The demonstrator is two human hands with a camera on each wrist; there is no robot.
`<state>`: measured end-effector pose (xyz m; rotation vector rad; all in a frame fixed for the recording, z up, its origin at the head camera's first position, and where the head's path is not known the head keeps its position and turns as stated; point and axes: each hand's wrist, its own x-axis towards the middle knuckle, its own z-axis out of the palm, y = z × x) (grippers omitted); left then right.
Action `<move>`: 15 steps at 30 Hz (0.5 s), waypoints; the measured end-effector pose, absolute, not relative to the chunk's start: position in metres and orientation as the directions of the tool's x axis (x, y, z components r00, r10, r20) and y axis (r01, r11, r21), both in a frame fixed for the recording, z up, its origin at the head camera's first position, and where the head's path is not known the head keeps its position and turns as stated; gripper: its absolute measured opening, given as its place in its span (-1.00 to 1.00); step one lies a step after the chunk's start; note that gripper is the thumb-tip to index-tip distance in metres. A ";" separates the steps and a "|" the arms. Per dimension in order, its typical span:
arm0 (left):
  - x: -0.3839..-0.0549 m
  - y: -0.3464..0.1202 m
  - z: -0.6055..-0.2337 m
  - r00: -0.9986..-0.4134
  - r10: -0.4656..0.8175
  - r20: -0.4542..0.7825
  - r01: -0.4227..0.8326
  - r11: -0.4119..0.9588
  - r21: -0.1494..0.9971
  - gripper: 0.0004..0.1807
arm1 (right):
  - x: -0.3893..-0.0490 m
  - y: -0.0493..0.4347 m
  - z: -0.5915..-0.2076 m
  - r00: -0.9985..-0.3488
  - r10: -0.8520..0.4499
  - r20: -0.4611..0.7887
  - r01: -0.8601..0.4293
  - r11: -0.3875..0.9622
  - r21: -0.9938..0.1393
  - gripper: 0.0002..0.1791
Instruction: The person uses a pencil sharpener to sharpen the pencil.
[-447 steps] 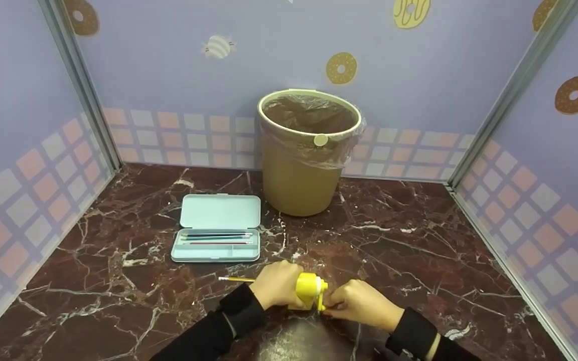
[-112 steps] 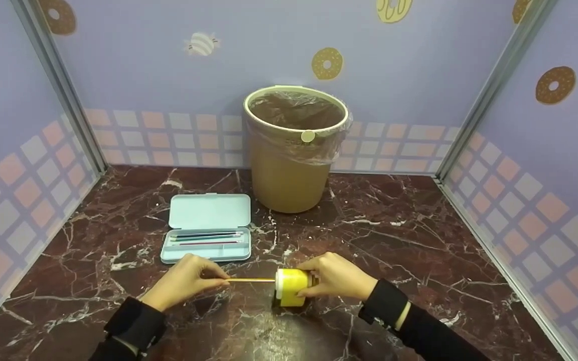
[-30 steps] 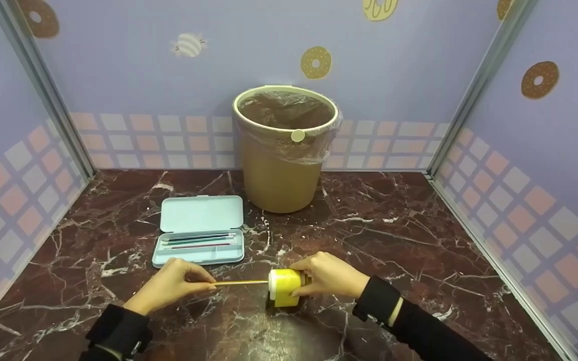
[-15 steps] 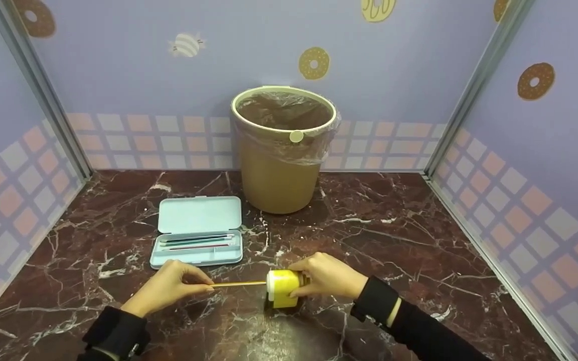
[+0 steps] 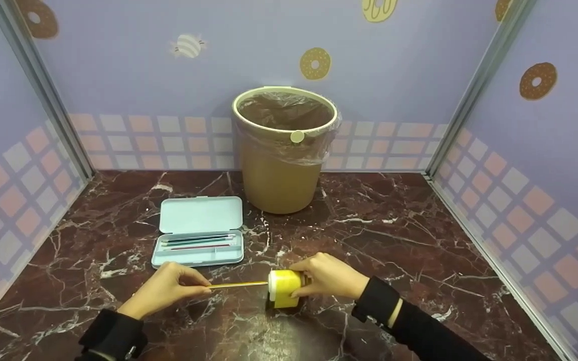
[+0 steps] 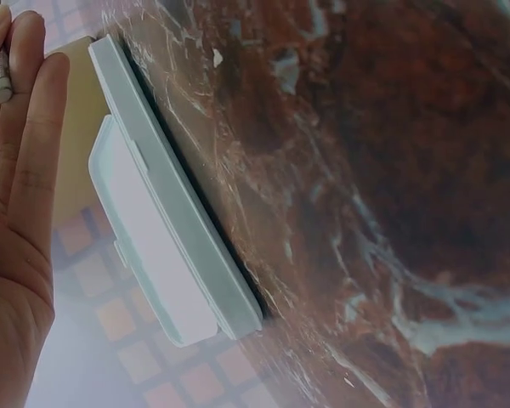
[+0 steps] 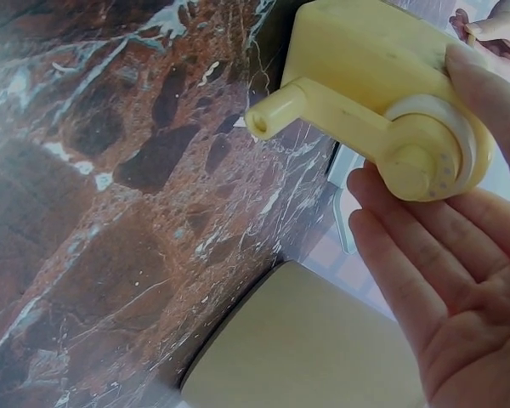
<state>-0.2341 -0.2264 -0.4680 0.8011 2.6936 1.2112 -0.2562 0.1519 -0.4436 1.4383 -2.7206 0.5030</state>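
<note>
A yellow crank pencil sharpener (image 5: 284,290) stands low over the marbled tabletop, white-rimmed side facing left. My right hand (image 5: 330,276) grips its body from the right, thumb on one side and fingers on the other. In the right wrist view, the crank handle (image 7: 344,121) sticks out free of the fingers. Between thumb and fingertips, my left hand (image 5: 166,290) pinches a yellow pencil (image 5: 239,285) by its rear end. The pencil lies level, its front end at the sharpener's white face, tip hidden. Its eraser end (image 6: 2,83) pokes past the fingers in the left wrist view.
An open light-blue pencil case (image 5: 201,214) lies behind my left hand, with several pencils (image 5: 198,241) in its tray. A tan bin (image 5: 281,185) with a clear liner stands at the back. Patterned walls (image 5: 133,75) enclose the table at the back and sides.
Much earlier, my left hand held the sharpener and my right was at its crank; since then my right took the sharpener and my left the pencil. Lately my left hand edged slightly left.
</note>
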 end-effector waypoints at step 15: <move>-0.236 -0.229 -0.467 -0.864 0.495 0.093 0.397 0.554 0.732 -0.81 | -0.256 0.152 -0.443 -0.562 -0.807 0.182 -0.819 0.513 -0.258 -0.54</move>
